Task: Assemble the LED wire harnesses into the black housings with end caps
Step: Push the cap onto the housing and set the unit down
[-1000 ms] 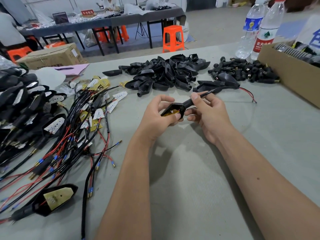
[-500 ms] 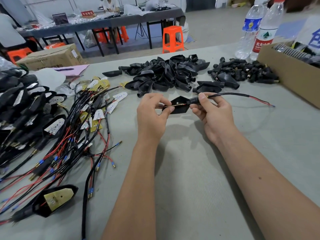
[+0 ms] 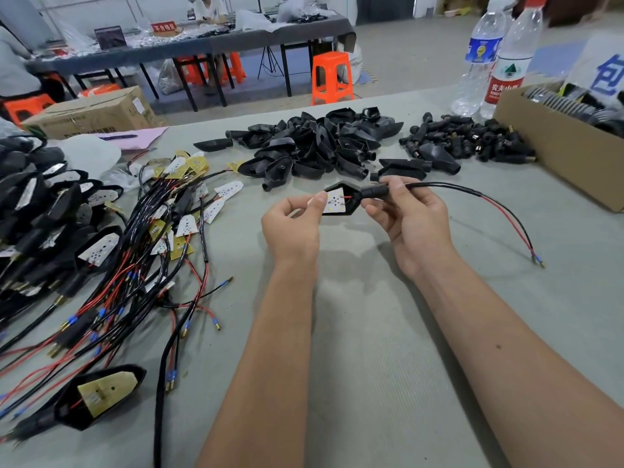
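1. While both hands hover above the middle of the worktop (image 3: 388, 349), they share one black housing (image 3: 351, 206) between them, lifted clear of the surface.
2. Left hand (image 3: 292, 228): fingers curled, thumb pressing the white LED board (image 3: 335, 203) that sits in the housing's open face.
3. Right hand (image 3: 410, 219): thumb and fingers pinch the end cap (image 3: 373, 190) at the housing's neck, where the cable (image 3: 449, 189) leaves.
4. That cable runs toward the right edge, splits into a red and a black lead, and ends on the worktop in blue-sleeved terminals (image 3: 537, 261).
5. Toward the far edge lies a heap of empty housings (image 3: 314, 143), with a smaller pile of end caps (image 3: 469, 140) to its right.
6. Beside those caps, at the far right corner, stands a cardboard box (image 3: 553, 146) holding dark parts; two water bottles (image 3: 499, 55) stand just behind it.
7. Along the left side sprawls a tangle of wire harnesses (image 3: 141, 251) with their LED boards, some white side up, some yellow.
8. At the left edge sits a stack of finished units (image 3: 44, 217).
9. Near the front left corner lies one more housing with a yellowish board (image 3: 101, 395) in it, leads trailing off leftward.
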`<action>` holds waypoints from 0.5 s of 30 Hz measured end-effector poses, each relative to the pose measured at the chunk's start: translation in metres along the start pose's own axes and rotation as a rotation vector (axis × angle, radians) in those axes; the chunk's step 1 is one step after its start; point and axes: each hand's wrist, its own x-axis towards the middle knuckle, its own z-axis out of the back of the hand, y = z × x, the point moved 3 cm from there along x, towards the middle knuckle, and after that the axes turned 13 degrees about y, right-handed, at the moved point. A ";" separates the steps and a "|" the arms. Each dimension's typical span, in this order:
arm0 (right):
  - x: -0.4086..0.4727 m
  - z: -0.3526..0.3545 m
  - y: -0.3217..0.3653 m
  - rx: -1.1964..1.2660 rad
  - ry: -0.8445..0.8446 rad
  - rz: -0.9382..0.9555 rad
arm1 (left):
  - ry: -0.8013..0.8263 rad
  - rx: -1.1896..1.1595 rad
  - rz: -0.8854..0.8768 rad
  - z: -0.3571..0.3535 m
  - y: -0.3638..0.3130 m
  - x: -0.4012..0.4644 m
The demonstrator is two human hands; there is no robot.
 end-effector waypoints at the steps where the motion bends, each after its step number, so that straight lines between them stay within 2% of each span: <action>1: 0.000 -0.001 0.000 0.004 0.007 -0.010 | -0.027 -0.049 0.008 0.000 0.000 -0.001; 6: -0.002 -0.001 0.000 -0.080 0.024 -0.033 | -0.101 -0.167 0.055 0.001 0.005 -0.002; 10: -0.001 0.002 0.002 -0.037 -0.043 -0.063 | -0.008 -0.067 0.054 0.005 0.006 0.000; 15: 0.001 0.006 0.002 -0.034 -0.209 -0.032 | 0.148 0.020 0.061 0.012 0.005 0.004</action>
